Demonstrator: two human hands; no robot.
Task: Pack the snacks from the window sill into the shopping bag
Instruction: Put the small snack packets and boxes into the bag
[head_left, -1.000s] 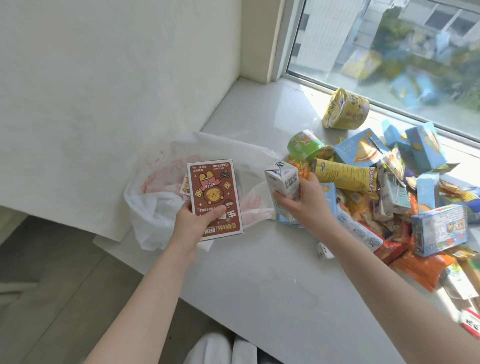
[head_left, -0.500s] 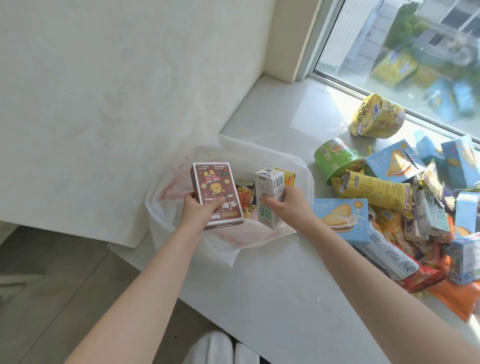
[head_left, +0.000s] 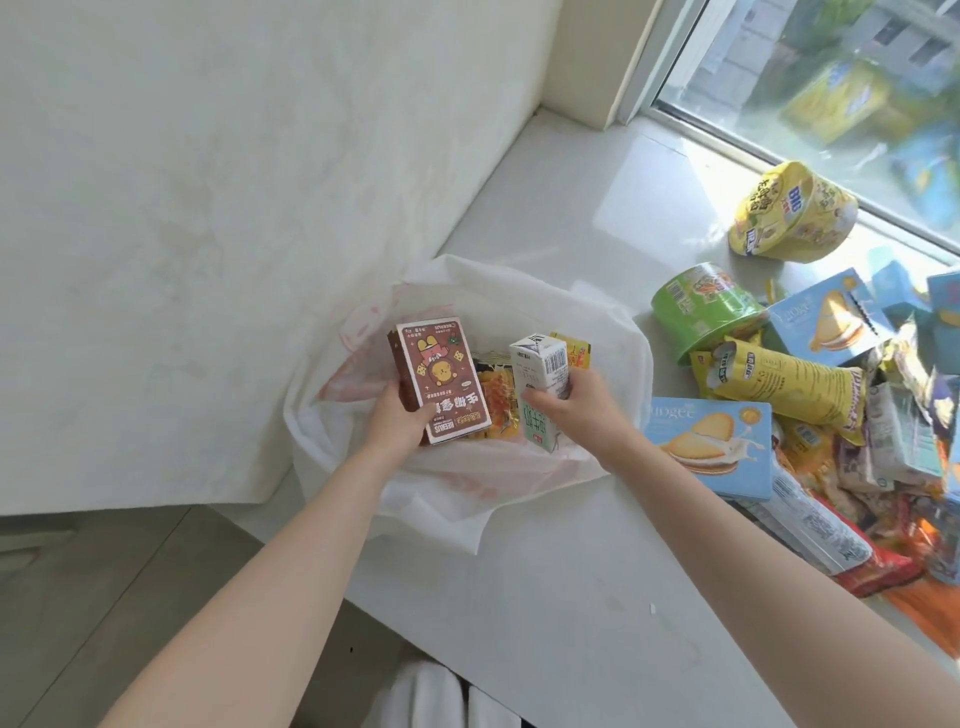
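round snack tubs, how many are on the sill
2. The yellow tub lies tipped by the window; the green tub lies tipped at the left edge of the snack pile. Others may be hidden under the pile.

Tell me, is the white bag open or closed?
Open: the white plastic shopping bag gapes wide, yellow snack packets showing inside, between the brown cardboard box in the left hand and white paper carton in the right hand.

1. The white shopping bag (head_left: 524, 291) lies open on the window sill (head_left: 571, 597), with yellow packets (head_left: 574, 355) inside.
2. A brown box (head_left: 441, 382) and a small white milk carton (head_left: 537, 384) are held over its mouth.
3. More snacks (head_left: 789, 395) lie piled to the right.
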